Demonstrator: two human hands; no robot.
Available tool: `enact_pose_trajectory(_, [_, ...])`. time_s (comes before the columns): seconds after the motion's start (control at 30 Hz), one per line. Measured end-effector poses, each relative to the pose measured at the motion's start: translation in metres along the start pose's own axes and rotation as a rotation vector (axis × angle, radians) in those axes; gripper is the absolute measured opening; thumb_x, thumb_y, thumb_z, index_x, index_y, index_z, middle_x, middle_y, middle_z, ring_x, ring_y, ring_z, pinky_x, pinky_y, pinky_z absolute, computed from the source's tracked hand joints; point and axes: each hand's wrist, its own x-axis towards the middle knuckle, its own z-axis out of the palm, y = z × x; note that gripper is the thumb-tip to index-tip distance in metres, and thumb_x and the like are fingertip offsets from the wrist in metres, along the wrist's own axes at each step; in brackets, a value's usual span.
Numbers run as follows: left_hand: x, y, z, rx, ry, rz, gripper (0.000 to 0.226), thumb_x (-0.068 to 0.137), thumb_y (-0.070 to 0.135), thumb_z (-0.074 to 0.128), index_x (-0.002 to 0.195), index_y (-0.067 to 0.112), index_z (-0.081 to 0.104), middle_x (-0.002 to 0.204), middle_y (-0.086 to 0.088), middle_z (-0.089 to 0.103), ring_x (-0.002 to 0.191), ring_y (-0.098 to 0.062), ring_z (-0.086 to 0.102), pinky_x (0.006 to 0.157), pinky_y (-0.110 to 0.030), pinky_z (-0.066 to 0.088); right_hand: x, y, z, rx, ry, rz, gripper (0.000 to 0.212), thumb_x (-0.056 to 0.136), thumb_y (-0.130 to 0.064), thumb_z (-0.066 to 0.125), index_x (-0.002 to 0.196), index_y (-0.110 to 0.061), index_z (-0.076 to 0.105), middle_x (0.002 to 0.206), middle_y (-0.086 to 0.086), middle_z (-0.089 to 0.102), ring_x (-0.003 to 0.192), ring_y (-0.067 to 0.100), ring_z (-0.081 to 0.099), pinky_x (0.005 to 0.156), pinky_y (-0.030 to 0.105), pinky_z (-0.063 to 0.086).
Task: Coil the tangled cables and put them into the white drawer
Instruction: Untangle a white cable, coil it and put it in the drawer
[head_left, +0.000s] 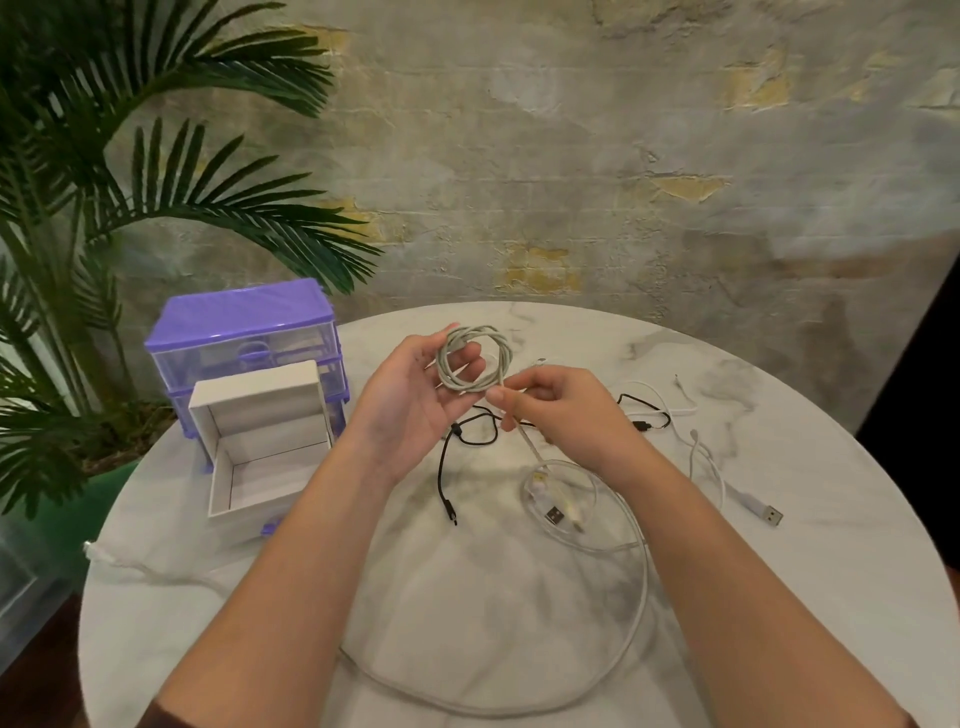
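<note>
No writing can be read. Above the round marble table (779, 597), the left hand (415, 400) holds a pale grey cable coil (475, 358); the right hand (561, 402) pinches its loose tail. Left of the coil, the white drawer (265, 441) stands open.

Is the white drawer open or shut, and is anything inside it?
Open and empty. The white drawer is pulled out from the purple organizer, and only its bare white floor and walls show inside.
</note>
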Motion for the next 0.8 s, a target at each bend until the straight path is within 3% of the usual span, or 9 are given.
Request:
enact_pose_trajectory(0.1, [0.0,-0.001,0.003,0.028,0.01,-0.006,0.021,0.096,0.022,0.052,0.105,0.005,0.062,0.088,-0.005,0.069,0.082,-0.017,0.068,0.091,-0.035,0.054,0.001,0.001,0.003,0.013,0.049,-0.022,0.012,0.086,-0.025,0.073,0.089,-0.014,0.067,0.069,0.005,0.07,0.04,0.0,0.044,0.045,0.011,0.034])
enact_pose_trajectory(0.23, [0.002,-0.004,0.004,0.004,0.047,0.023,0.022,0.097,0.023,0.054,0.107,0.005,0.061,0.085,-0.004,0.071,0.081,-0.015,0.068,0.089,-0.035,0.056,0.002,0.003,0.004,0.036,0.068,-0.043,0.006,0.088,-0.018,0.071,0.085,-0.017,0.066,0.068,0.005,0.066,0.037,0.008,0.041,0.042,0.018,0.036])
enact_pose_trajectory(0.5, [0.002,-0.001,0.0,-0.093,0.08,0.037,0.021,0.097,0.021,0.054,0.104,0.003,0.062,0.088,-0.007,0.072,0.086,-0.017,0.069,0.091,-0.041,0.054,0.008,0.01,0.005,-0.083,0.166,-0.091,0.01,0.087,-0.02,0.071,0.079,-0.022,0.065,0.067,-0.005,0.057,0.045,0.017,0.054,0.052,0.027,0.045])
enact_pose_trajectory(0.7, [-0.002,-0.002,0.001,-0.162,0.018,-0.03,0.028,0.097,0.024,0.052,0.109,0.001,0.061,0.098,-0.011,0.071,0.093,-0.022,0.067,0.1,-0.042,0.049,0.01,0.017,0.002,-0.068,0.234,-0.092,0.013,0.087,-0.022,0.071,0.076,-0.027,0.067,0.068,0.003,0.062,0.044,0.017,0.054,0.057,0.034,0.05])
enact_pose_trajectory(0.8, [-0.001,-0.004,0.003,-0.083,0.03,0.014,0.028,0.099,0.027,0.049,0.103,0.002,0.062,0.094,-0.009,0.073,0.086,-0.018,0.07,0.093,-0.038,0.054,0.01,0.018,0.003,-0.063,0.227,-0.083,0.014,0.086,-0.021,0.071,0.075,-0.028,0.067,0.07,0.006,0.062,0.045,0.018,0.055,0.06,0.037,0.052])
